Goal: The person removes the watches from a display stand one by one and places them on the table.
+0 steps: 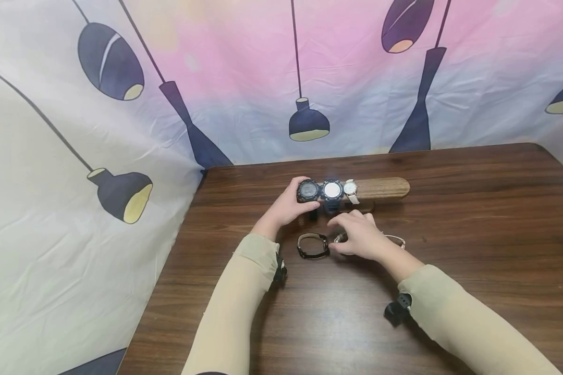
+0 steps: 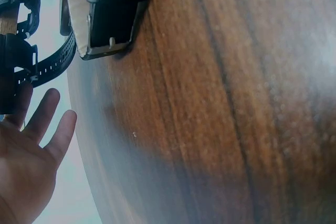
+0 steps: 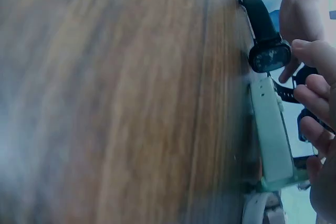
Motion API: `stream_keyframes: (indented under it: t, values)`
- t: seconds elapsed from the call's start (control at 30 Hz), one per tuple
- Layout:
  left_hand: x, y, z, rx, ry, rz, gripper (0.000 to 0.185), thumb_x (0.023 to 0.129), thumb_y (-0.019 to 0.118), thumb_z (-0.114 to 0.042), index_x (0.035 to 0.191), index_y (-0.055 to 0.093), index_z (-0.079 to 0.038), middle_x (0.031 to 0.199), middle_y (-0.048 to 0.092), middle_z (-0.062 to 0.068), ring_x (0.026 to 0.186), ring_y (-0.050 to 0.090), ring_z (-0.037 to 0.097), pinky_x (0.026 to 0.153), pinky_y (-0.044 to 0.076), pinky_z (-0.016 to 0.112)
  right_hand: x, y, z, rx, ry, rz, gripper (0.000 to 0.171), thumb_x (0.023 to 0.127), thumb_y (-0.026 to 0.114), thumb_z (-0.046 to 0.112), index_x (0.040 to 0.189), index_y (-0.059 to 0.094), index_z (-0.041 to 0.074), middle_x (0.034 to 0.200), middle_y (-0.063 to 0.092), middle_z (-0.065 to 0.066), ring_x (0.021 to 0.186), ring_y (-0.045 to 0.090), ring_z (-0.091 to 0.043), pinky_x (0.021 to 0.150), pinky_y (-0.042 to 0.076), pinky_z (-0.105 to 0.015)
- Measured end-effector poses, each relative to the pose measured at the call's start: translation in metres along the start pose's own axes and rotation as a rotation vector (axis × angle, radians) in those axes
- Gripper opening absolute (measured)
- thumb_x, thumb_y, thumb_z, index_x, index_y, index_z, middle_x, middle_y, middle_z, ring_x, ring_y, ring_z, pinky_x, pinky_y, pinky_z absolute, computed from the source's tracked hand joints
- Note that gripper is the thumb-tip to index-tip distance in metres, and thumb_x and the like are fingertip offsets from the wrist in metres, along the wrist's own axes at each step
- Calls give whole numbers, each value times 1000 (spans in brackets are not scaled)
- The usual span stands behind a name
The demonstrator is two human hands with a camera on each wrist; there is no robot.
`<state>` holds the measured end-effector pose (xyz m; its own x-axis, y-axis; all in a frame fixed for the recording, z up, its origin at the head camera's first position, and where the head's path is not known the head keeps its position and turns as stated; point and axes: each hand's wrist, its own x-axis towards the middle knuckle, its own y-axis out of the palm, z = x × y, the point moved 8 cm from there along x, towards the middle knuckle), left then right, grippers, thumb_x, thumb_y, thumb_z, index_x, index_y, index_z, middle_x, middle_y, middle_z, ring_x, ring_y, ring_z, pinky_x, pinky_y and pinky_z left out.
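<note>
At the left end of a wooden watch stand [image 1: 382,188], my left hand [image 1: 288,204] grips a black digital watch [image 1: 308,190], thumb in front and fingers behind. Beside that watch on the bar sit a dark watch with a bright dial [image 1: 332,190] and a white-strapped watch [image 1: 350,187]. My right hand [image 1: 358,237] holds nothing, its fingers bent and spread over the table. Close to its thumb lies a black-strapped watch [image 1: 312,246] on its side. Another watch [image 1: 341,238] is partly hidden under this hand. In the right wrist view, fingertips come near a round black dial [image 3: 270,57].
A white-banded watch [image 1: 397,239] lies right of the right hand, partly covered by it. A pale wide strap [image 3: 272,129] shows in the right wrist view. The brown wooden table [image 1: 474,219] meets a printed cloth backdrop [image 1: 258,114] behind the stand.
</note>
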<state>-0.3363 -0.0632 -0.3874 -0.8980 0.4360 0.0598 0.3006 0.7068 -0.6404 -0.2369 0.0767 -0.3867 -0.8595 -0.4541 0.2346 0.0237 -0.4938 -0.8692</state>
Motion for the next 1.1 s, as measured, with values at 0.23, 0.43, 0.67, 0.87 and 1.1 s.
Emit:
stream_keyframes:
  t: [0.23,0.43,0.67,0.87,1.1]
  values:
    - [-1,0,-1,-1,-7,2,70,83,71,-37,137,30,-21,130,46,5,117,48,19,99,37,38,-3,-14,-12,90,32,-59,46,76,77,29,114,62,7,111,63,-5,103,48,-27,79,30,-45]
    - [-1,0,-1,-8,-4,-4,70,83,71,-38,137,31,-21,130,46,6,117,48,20,99,37,39,-5,-21,-20,135,66,-68,47,77,77,27,116,60,7,111,62,-7,99,47,-25,81,32,-44]
    - [-1,0,0,3,-14,-11,69,82,72,-37,136,31,-22,129,47,5,117,48,20,99,36,39,-5,-31,-25,148,73,-82,47,78,76,26,118,59,7,111,62,-10,95,50,-27,84,33,-46]
    - [0,0,-1,7,-8,-9,68,83,72,-35,135,32,-21,129,47,6,117,48,20,100,36,39,-4,-44,-28,155,73,-146,46,79,75,21,119,59,5,112,60,-11,89,53,-24,79,41,-43]
    - [1,1,-1,7,-1,-6,67,83,72,-34,135,32,-20,129,47,6,117,47,19,100,36,38,-5,-52,-38,184,118,-203,43,81,74,18,120,58,7,104,59,-10,80,51,-19,65,41,-35]
